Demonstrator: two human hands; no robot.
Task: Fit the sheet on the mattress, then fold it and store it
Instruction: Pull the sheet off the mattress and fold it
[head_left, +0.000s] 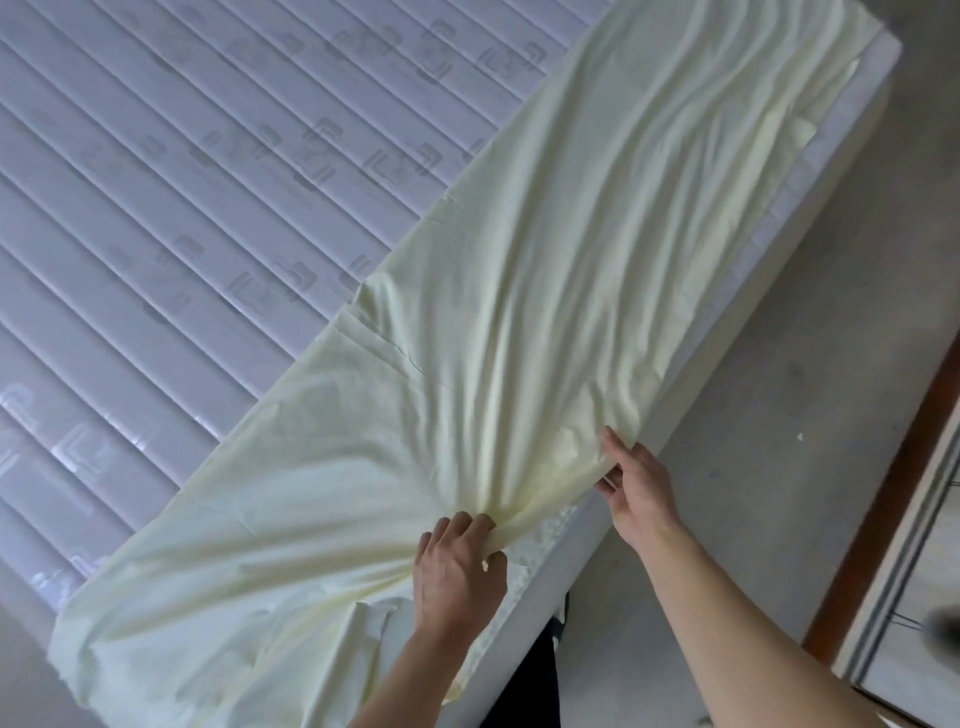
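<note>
Sheet (467, 364) lies along mattress (182, 182) edge, both hands' fingers (467, 525) pinching it.

I can read no words, brands or numbers anywhere. The mattress (208, 171) under my hands carries only a woven pattern of angular, square-like figures between its quilted stripes, not legible lettering.

1 head-worn view looks steeply down and forward over the near edge of the mattress (218, 218), tilted so that edge runs diagonally; both forearms enter from below, close, with floor (753, 415) at right.
</note>
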